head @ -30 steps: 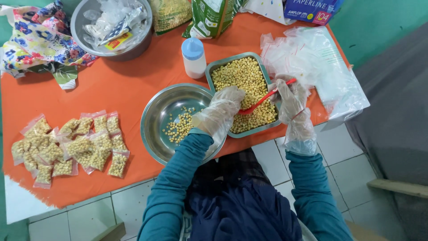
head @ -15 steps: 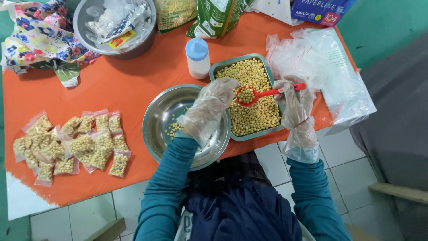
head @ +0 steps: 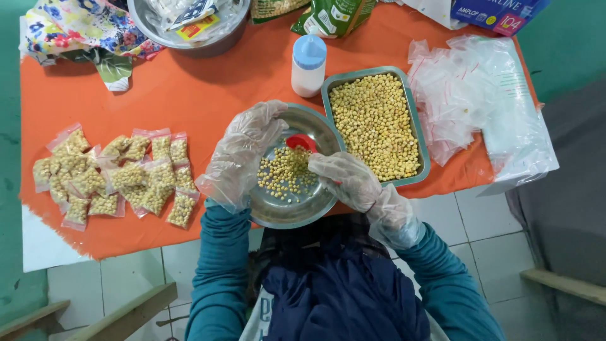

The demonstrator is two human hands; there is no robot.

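Observation:
Both my hands wear clear plastic gloves. My right hand (head: 347, 177) grips a red spoon (head: 302, 141) turned over the round steel bowl (head: 319, 207), where a small heap of yellow beans (head: 285, 173) lies. My left hand (head: 243, 151) rests on the bowl's left rim with its fingers curled at the edge; whether it grips the rim is unclear. Just right of the bowl stands a rectangular metal tray (head: 421, 169) full of the same yellow beans (head: 375, 123).
Several small sealed bags of beans (head: 120, 180) lie at the left on the orange cloth (head: 189, 95). A white bottle with a blue cap (head: 308, 64) stands behind the bowl. Empty clear bags (head: 467, 95) pile at the right. A grey basin (head: 189, 25) and floral cloth (head: 76, 31) sit at the back.
My right hand carried the loaded red spoon from the tray leftward and tipped it over the round bowl, which now holds more beans. My left hand moved from the tray's edge to the bowl's rim.

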